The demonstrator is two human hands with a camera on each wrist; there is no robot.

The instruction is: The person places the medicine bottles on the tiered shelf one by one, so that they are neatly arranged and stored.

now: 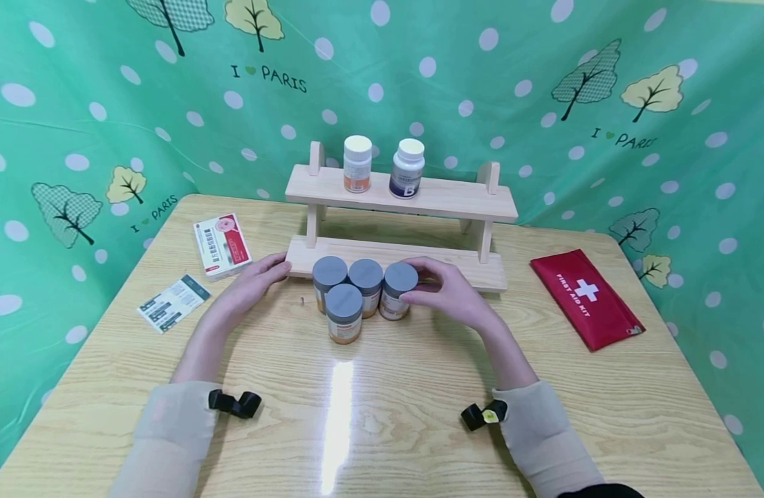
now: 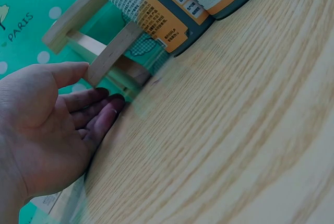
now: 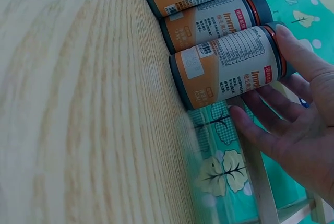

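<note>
Several orange-and-white jars with grey lids stand grouped in front of a two-tier wooden shelf (image 1: 400, 187). In the head view, my right hand (image 1: 446, 290) holds the rightmost jar (image 1: 395, 301), thumb at the front and fingers behind. The right wrist view shows the thumb at the lid of this jar (image 3: 229, 67) and the fingers partly hidden behind it. The front jar (image 1: 344, 321) stands nearest me, with the left jar (image 1: 322, 294) and middle jar (image 1: 370, 304) behind. My left hand (image 1: 254, 283) touches the lower board's left end, fingers loosely bent and holding nothing.
Two white-capped bottles, one orange-labelled (image 1: 357, 169) and one dark blue (image 1: 406, 173), stand on the top board. Left lie a medicine box (image 1: 222, 245) and a blister pack or card (image 1: 173, 303). A red first aid pouch (image 1: 583, 297) lies right. Patterned cloth (image 1: 419, 90) surrounds the table.
</note>
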